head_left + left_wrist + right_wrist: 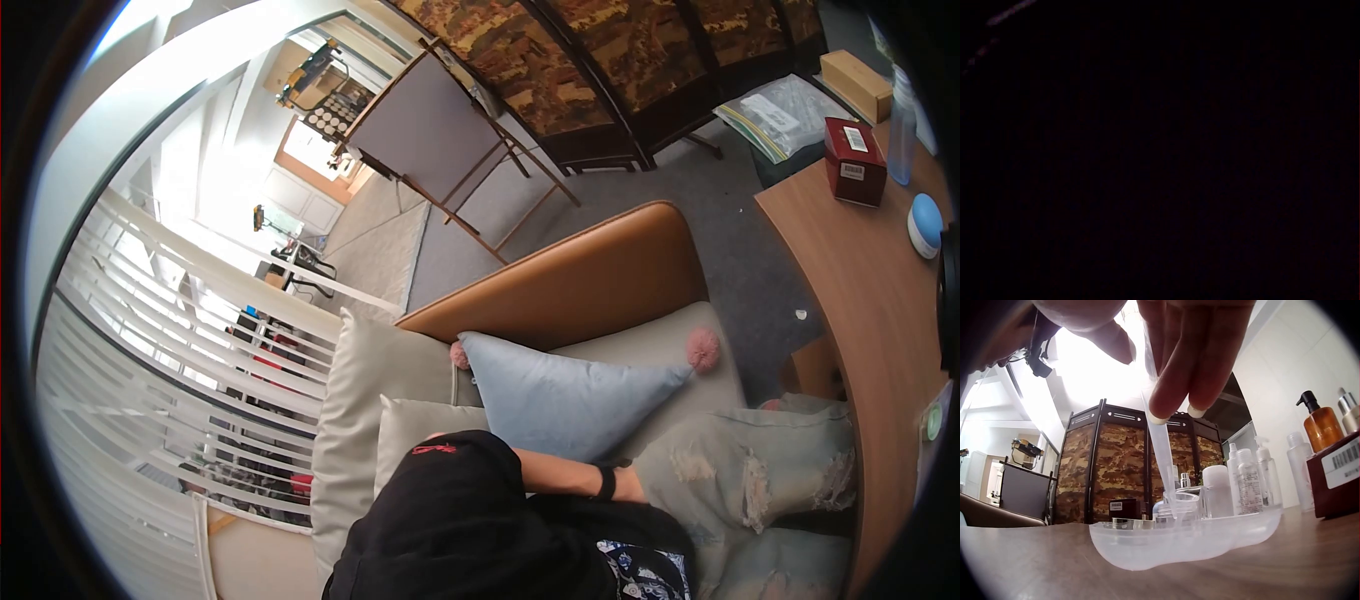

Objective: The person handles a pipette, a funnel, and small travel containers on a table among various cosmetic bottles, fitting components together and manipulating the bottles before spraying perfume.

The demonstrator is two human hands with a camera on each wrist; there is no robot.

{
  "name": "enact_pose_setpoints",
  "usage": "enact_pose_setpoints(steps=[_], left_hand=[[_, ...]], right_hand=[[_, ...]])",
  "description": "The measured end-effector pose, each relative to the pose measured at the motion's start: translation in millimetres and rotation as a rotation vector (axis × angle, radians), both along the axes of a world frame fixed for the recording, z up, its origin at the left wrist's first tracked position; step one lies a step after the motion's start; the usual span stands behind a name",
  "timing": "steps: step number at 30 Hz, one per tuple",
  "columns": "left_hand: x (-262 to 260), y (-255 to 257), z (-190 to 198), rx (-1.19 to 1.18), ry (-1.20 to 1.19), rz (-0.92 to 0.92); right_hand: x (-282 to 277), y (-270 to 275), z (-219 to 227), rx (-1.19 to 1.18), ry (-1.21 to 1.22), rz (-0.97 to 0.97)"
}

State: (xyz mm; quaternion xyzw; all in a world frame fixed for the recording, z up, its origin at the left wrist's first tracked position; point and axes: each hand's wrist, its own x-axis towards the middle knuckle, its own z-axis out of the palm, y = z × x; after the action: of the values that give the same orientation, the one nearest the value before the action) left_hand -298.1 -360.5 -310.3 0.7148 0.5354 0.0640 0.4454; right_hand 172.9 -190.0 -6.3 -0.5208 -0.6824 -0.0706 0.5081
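Observation:
In the right wrist view my right hand (1191, 362) pinches a long, translucent plastic stick (1161, 456) between thumb and fingers. Its narrow lower end meets a small clear jar (1180, 505) among other containers in a translucent scalloped tray (1185, 544). A white-capped bottle (1216, 487) and several clear bottles stand in that tray too. The head view does not include the right hand. There, my left hand (628, 485), beyond a black wristband, lies against the ripped jeans (700, 470), its fingers hidden. The left wrist view is nearly all black.
On the curved wooden table (850, 270) stand a dark red box (855, 165), a blue-lidded container (925, 225) and a clear bottle (902, 130). An amber pump bottle (1322, 428) is behind the box. A blue pillow (570, 390) lies on the sofa (600, 270).

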Motion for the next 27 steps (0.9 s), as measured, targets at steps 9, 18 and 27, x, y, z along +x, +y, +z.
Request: enact_pose_setpoints(steps=[9,18,27], left_hand=[[15,52,186,-0.221,0.014,-0.170],[18,24,172,0.421,0.161,-0.034],[-3,94,202,-0.234,0.378,-0.174]], right_hand=[[-33,69,13,0.127,-0.010,0.172],[-35,79,0,0.126,0.041,0.198],[-8,56,-12,0.085,0.071,0.097]])
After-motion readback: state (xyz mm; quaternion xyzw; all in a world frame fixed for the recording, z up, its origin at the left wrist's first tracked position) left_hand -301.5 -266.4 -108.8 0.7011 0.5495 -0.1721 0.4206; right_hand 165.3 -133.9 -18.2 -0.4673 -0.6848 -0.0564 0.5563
